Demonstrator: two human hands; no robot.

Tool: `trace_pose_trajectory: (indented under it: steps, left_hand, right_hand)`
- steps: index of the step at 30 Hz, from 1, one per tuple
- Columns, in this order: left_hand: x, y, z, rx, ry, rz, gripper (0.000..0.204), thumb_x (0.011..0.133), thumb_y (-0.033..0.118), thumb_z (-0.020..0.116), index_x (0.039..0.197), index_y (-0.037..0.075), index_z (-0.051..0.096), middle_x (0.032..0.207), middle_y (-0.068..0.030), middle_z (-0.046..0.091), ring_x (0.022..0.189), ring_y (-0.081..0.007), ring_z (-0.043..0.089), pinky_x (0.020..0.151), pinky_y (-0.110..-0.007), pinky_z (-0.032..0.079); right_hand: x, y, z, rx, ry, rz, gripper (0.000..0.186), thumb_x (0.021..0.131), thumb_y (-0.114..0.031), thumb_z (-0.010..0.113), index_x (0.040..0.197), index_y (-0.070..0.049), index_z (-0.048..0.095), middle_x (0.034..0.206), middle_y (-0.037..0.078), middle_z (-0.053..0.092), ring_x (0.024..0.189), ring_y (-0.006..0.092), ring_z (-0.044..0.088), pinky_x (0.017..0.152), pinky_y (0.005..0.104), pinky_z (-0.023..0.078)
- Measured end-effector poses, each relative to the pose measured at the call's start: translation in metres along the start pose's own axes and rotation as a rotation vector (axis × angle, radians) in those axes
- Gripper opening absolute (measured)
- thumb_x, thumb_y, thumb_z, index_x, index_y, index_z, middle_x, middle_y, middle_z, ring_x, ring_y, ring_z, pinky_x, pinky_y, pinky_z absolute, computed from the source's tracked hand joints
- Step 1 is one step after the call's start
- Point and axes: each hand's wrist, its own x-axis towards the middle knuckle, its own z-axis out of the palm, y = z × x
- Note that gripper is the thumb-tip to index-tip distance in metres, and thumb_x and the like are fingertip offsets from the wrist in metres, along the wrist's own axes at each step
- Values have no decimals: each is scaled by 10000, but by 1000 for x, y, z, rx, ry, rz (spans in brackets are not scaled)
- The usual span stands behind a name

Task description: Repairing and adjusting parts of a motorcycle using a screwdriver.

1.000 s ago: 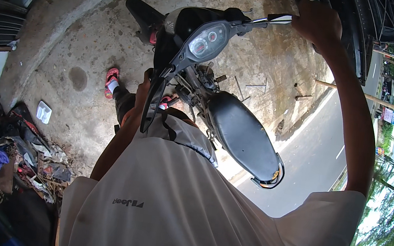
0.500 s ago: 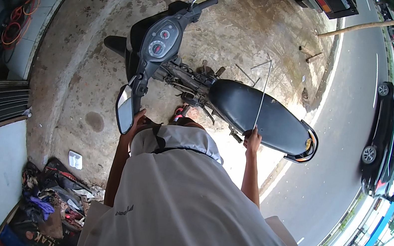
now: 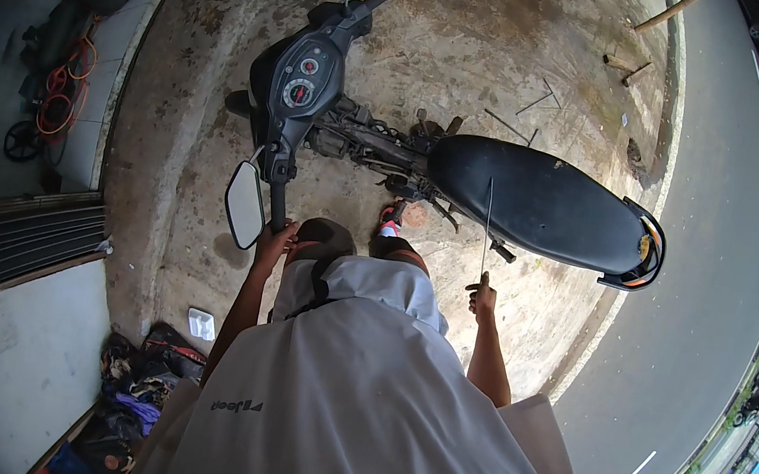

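Observation:
Before me stands a motorcycle with a black seat (image 3: pixel 539 204) and a dark handlebar cowl with round dials (image 3: pixel 301 81). My left hand (image 3: pixel 276 244) is closed around the left handlebar grip, just beside the left mirror (image 3: pixel 245 206). Below the near edge of the seat, my right hand (image 3: pixel 482 298) grips one end of a thin metal rod (image 3: pixel 486 228). The rod points away from me, its far end over the seat; whether it touches the seat I cannot tell. My foot in a red and black shoe (image 3: pixel 391 214) is beside the engine.
Thin metal bars (image 3: pixel 510 125) lie on the stained concrete beyond the seat. A curb and road (image 3: pixel 684 280) run along the right. At lower left are a rubbish heap (image 3: pixel 134 397) and a white foam box (image 3: pixel 201 324); an orange hose (image 3: pixel 59 100) lies at upper left.
The rod's far end has drawn back from beyond the seat to over it, as my right hand came nearer to me. The view has shifted, and the dark car beside me is gone from there.

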Motion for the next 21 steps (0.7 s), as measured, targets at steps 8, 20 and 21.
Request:
trace_pose_trajectory:
  steps: [8, 20, 21]
  left_hand:
    - [-12, -128, -48, 453, -72, 172, 443, 786, 315, 719, 1116, 50, 587, 796, -91, 668, 718, -141, 625, 586, -272, 471]
    - [-131, -294, -90, -230, 177, -331, 324, 872, 341, 590, 1130, 147, 565, 850, -76, 678, 670, -187, 636, 587, -348, 464]
    - [-143, -313, -87, -264, 170, -376, 331, 876, 342, 582, 1142, 147, 559, 867, -80, 679, 686, -194, 639, 607, -358, 470]
  right_hand:
    - [-19, -96, 96, 342, 708, -888, 273, 938, -184, 500, 919, 83, 550, 807, 204, 626, 692, 267, 575, 671, 353, 455]
    - [-2, 0, 122, -152, -16, -205, 260, 863, -208, 430, 737, -4, 532, 477, 65, 440, 350, 202, 444, 306, 354, 395]
    - [-8, 8, 126, -165, -21, -219, 260, 863, -208, 430, 737, -4, 532, 477, 65, 440, 350, 202, 444, 306, 354, 395]
